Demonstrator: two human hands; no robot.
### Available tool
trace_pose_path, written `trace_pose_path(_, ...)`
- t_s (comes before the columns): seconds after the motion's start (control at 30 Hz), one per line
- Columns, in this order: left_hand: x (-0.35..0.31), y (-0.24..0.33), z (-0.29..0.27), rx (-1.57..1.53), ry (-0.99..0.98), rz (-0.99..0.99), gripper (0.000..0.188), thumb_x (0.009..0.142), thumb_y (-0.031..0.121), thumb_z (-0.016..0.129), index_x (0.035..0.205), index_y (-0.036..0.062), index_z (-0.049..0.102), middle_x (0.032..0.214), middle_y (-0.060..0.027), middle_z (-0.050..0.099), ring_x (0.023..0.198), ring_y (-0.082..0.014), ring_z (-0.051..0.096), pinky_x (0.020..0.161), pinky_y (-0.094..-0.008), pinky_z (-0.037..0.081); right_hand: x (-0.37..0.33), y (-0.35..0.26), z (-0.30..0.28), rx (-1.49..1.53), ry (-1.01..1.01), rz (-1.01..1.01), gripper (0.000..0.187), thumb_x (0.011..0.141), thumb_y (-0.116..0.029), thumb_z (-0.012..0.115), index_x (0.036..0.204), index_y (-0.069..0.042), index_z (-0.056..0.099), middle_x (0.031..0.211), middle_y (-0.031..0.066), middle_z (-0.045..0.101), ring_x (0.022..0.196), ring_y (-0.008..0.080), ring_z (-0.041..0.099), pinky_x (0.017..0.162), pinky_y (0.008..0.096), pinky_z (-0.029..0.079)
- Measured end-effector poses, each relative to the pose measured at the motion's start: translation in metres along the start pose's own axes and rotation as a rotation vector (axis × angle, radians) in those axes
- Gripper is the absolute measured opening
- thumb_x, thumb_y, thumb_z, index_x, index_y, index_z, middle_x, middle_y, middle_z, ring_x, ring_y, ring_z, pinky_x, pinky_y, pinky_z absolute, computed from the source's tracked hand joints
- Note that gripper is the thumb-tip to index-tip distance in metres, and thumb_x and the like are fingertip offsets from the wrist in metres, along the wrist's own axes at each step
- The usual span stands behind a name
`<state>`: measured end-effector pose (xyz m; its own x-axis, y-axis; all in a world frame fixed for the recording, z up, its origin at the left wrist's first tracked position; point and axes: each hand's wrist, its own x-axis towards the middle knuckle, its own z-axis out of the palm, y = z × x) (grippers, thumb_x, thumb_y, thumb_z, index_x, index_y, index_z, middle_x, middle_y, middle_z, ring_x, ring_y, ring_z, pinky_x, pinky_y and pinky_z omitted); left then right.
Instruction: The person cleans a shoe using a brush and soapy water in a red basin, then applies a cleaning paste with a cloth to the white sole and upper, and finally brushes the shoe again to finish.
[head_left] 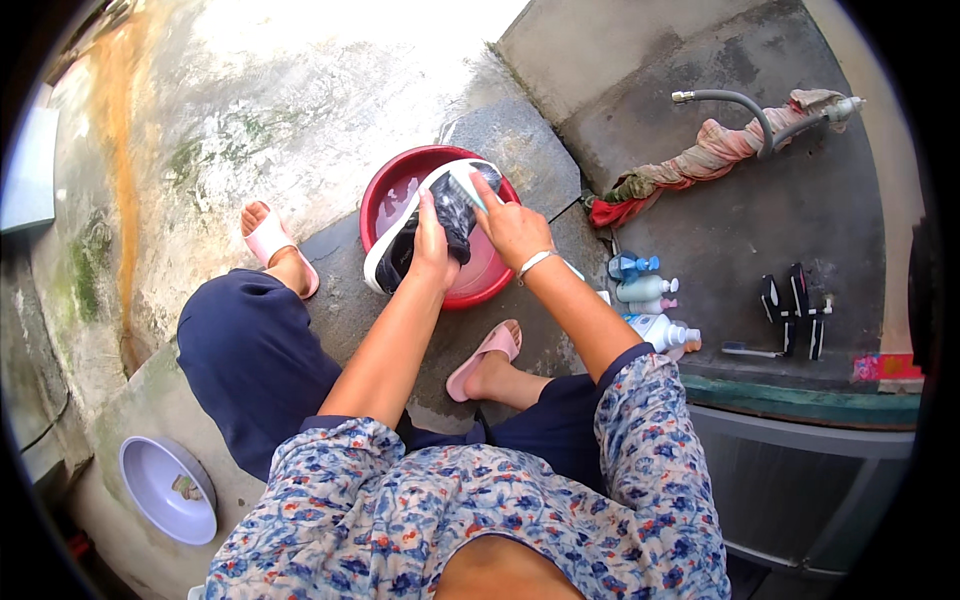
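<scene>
A black shoe with a white sole is tilted over a red basin between my feet. My left hand is closed around the shoe's near side. In my right hand is a pale brush, its head pressed against the shoe's upper, where whitish suds show. The bristles are hidden. Cloudy, pinkish-looking water lies in the basin below the shoe.
Several bottles stand to the right. Beyond them are black-and-white strap-like items and a toothbrush-like stick. A cloth-wrapped hose lies on the grey ledge, upper right. A lavender basin sits at lower left.
</scene>
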<state>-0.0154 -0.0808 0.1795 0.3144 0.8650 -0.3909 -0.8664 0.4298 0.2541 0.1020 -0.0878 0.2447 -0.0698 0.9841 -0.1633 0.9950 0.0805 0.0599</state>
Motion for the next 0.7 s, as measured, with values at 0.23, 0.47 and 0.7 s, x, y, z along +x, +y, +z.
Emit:
trace_pose_path(0.23, -0.002, -0.001, -0.009, 0.298, -0.054, 0.030, 0.070, 0.097, 0.062, 0.029, 0.129, 0.0040, 0.049, 0.117, -0.0074, 0.059, 0.106, -0.0179, 0.057, 0.092, -0.0306, 0.044, -0.015, -0.027, -0.017, 0.005, -0.036, -0.104, 0.059, 0.094, -0.036, 0.048, 0.147, -0.030, 0.023, 0.076, 0.0230, 0.066, 0.068, 0.0400, 0.066, 0.061, 0.0508, 0.052)
trace_pose_path(0.47, -0.005, -0.006, -0.012, 0.844, 0.048, 0.322, 0.077, 0.094, 0.064, 0.036, 0.138, 0.0012, 0.043, 0.137, -0.0128, 0.047, 0.125, -0.0213, 0.043, 0.106, -0.0307, 0.031, -0.016, -0.014, -0.018, -0.004, -0.028, -0.099, 0.059, 0.096, -0.040, 0.045, 0.149, -0.032, 0.018, 0.077, 0.0227, 0.066, 0.068, 0.0422, 0.064, 0.061, 0.0522, 0.051)
trace_pose_path(0.7, -0.004, -0.009, -0.015, 1.112, 0.115, 0.467, 0.076, 0.094, 0.063, 0.036, 0.138, 0.0001, 0.042, 0.140, -0.0171, 0.045, 0.131, -0.0288, 0.039, 0.110, -0.0349, 0.028, -0.014, -0.009, -0.021, 0.011, 0.025, -0.021, 0.055, 0.096, -0.039, 0.043, 0.147, -0.030, 0.024, 0.077, 0.0223, 0.066, 0.070, 0.0405, 0.065, 0.060, 0.0515, 0.051)
